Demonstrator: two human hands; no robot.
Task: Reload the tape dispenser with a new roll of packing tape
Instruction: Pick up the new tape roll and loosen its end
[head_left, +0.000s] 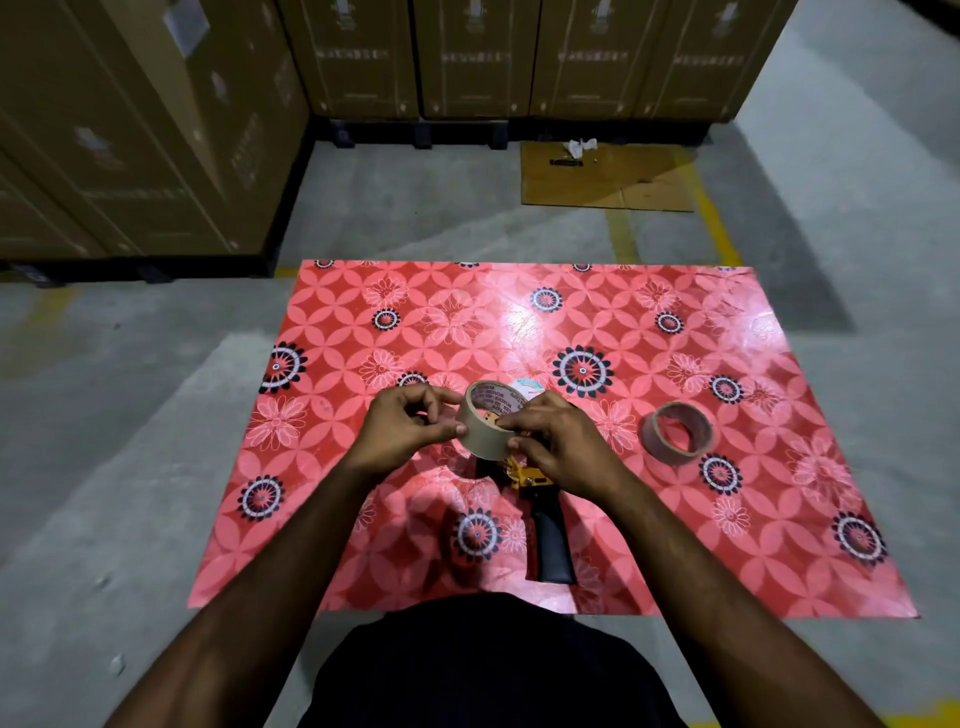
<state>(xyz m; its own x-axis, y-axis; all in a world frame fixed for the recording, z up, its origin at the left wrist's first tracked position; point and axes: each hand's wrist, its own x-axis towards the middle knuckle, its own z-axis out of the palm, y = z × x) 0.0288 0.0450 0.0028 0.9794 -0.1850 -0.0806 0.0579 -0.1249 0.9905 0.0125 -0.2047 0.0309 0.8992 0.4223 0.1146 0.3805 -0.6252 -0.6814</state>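
Head view, looking down on a red flowered mat (363, 519) spread over grey concrete floor (130, 441). At mat centre, a tan tape roll (480, 434) held up between both hands, printed core facing up and toward 12 o'clock. Left hand (402, 428) at the roll's 9 o'clock, fingers curled, thumb and fingertips pinching its outer wall. Right hand (563, 447) at the roll's 3 o'clock, thumb and forefinger clamped on the rim and near edge. Directly beneath the roll and right hand, the dispenser (540, 499) lying on the mat: yellow frame just visible at the roll's 5 o'clock, black handle running toward 6 o'clock. Whether the roll touches the dispenser's hub is hard to tell, with the fingers covering that spot. A pale round shape with a bit of teal (524, 389) peeking out at the roll's 1 o'clock, mostly hidden. Second roll (675, 432), thinner-walled and near spent, lying alone on the mat at 3 o'clock, well apart from the hands. Beyond the mat at 12 o'clock, a flat cardboard sheet (608, 176) on the floor with small scraps on it, and stacked brown cartons (467, 57) along the back and toward 10 o'clock. Dark clothing (488, 665) at 6 o'clock.
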